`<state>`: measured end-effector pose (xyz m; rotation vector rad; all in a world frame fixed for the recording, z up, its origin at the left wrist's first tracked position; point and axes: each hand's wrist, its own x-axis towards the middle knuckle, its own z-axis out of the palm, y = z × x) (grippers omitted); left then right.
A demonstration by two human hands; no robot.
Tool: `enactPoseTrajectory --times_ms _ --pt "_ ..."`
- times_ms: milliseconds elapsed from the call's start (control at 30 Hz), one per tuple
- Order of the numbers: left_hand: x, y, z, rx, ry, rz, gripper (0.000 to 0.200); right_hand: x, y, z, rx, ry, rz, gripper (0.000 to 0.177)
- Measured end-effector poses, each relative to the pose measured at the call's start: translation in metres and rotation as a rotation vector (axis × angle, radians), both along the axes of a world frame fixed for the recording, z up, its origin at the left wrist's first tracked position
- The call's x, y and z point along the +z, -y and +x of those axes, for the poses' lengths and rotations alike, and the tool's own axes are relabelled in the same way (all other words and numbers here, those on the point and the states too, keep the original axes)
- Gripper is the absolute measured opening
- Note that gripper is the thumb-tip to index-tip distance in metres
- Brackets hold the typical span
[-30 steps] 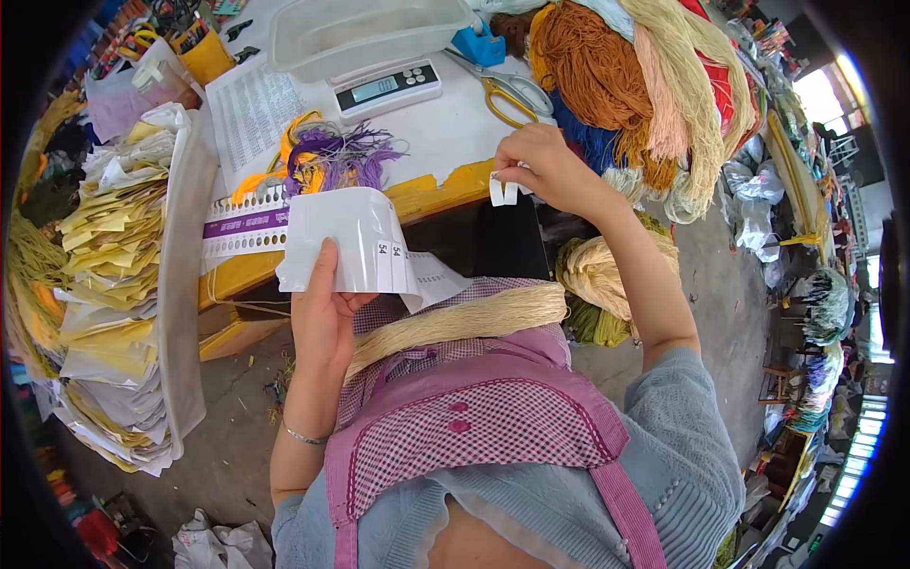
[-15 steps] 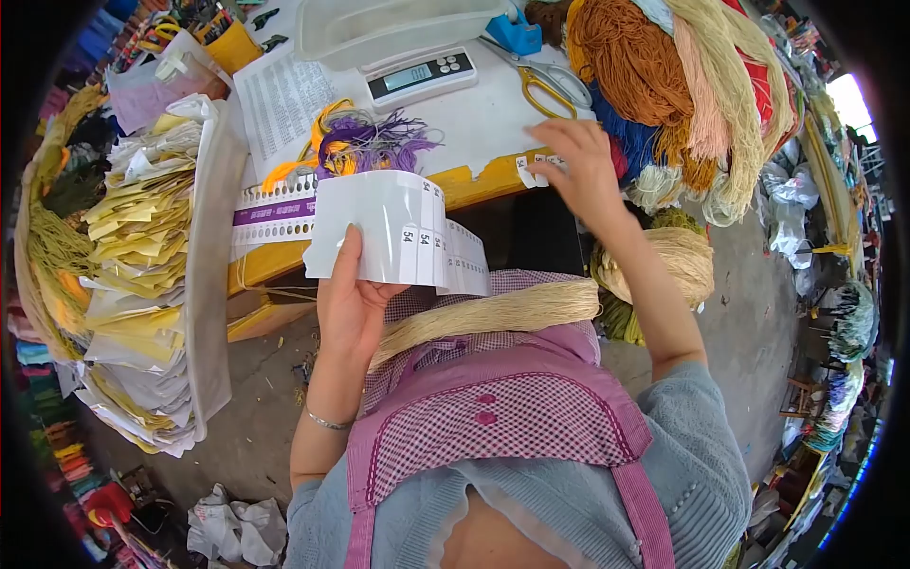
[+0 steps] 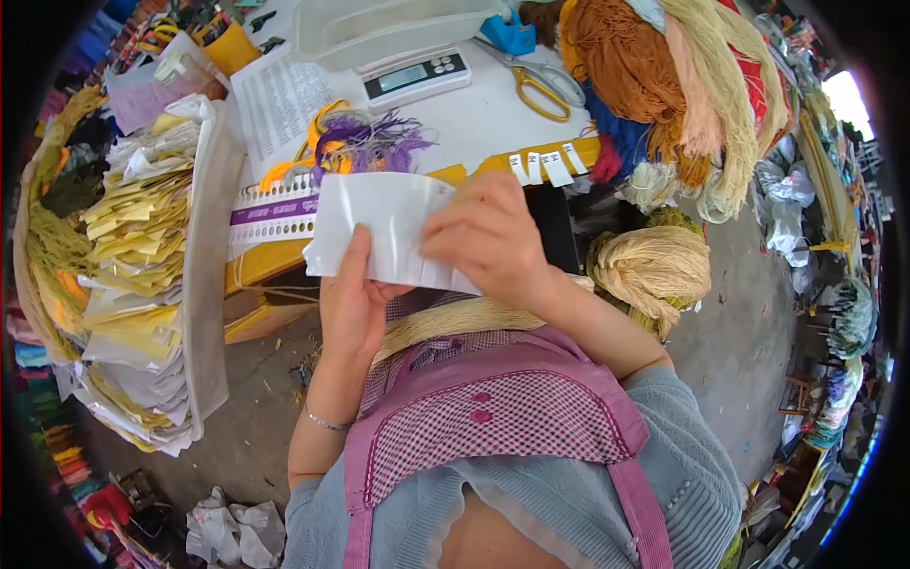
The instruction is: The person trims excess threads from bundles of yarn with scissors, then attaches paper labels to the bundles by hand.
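My left hand (image 3: 353, 303) grips the lower edge of a white label sheet (image 3: 365, 223), thumb on top. Over the sheet's right side is my right hand (image 3: 493, 242), its fingers bent together at the labels; whether a label is between them is hidden. Several small white labels (image 3: 552, 169) hang in a row from the table's yellow edge. A pale thread hank (image 3: 455, 327) lies across my lap. Behind the sheet lie purple and orange threads (image 3: 374, 142) and a purple-striped card with holes (image 3: 275, 211).
A digital scale (image 3: 415, 78), yellow-handled scissors (image 3: 542, 95) and a clear plastic box (image 3: 389, 28) are on the table. Thread hanks (image 3: 635, 66) pile up at the right. A bin of packets (image 3: 210, 284) stands at the left, and a beige hank (image 3: 654, 266) hangs low at right.
My right hand has moved left and down from the table edge to the label sheet. The labels on the edge are now uncovered.
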<state>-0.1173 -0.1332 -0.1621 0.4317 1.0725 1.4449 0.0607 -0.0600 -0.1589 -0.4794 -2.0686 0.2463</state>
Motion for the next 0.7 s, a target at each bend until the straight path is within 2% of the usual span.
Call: enactPoseTrajectory --times_ms 33,100,133,167,200,267,400,467,500,567,600,667,700 --pt "-0.001 -0.001 0.000 0.032 0.022 -0.009 0.038 0.009 0.003 0.003 0.097 -0.014 -0.057 0.014" --pt "0.002 -0.002 -0.005 0.075 0.000 -0.016 0.039 0.016 -0.004 0.016 0.233 -0.152 -0.395 0.014" --pt "0.004 -0.001 -0.009 0.102 -0.010 -0.021 0.040 0.031 -0.007 0.026 0.064 -0.142 -0.618 0.012" --pt "0.000 0.002 -0.019 0.061 -0.003 -0.019 0.041 0.043 -0.024 0.039 -0.076 -0.004 -0.470 0.010" --pt "0.000 0.002 -0.024 0.060 0.000 -0.019 0.041 0.044 -0.043 0.053 -0.117 0.176 -0.377 0.008" --pt "0.000 0.002 -0.030 0.076 0.004 0.002 0.040 0.023 -0.074 0.064 -0.045 0.421 -0.302 0.010" --pt "0.003 0.002 -0.037 0.066 0.049 0.007 0.039 -0.014 -0.092 0.061 -0.030 0.559 -0.204 0.014" --pt "0.006 0.002 -0.042 0.033 0.165 0.068 0.039 -0.022 -0.099 0.058 -0.089 0.569 -0.135 0.025" --pt "0.010 0.004 -0.042 0.042 0.158 0.076 0.039 -0.025 -0.099 0.057 -0.081 0.562 -0.125 0.025" --pt "0.024 0.002 -0.039 0.108 0.163 0.064 0.040 -0.014 -0.086 0.052 -0.255 0.433 -0.040 0.036" --pt "0.030 -0.001 -0.040 0.106 0.158 0.084 0.040 -0.005 -0.079 0.050 -0.228 0.401 -0.161 0.049" --pt "0.040 -0.007 -0.039 0.034 0.273 0.094 0.042 0.018 -0.060 0.036 0.114 0.235 -0.534 0.067" --pt "0.047 -0.011 -0.041 -0.018 0.294 0.129 0.042 0.028 -0.054 0.029 0.279 0.268 -0.667 0.084"
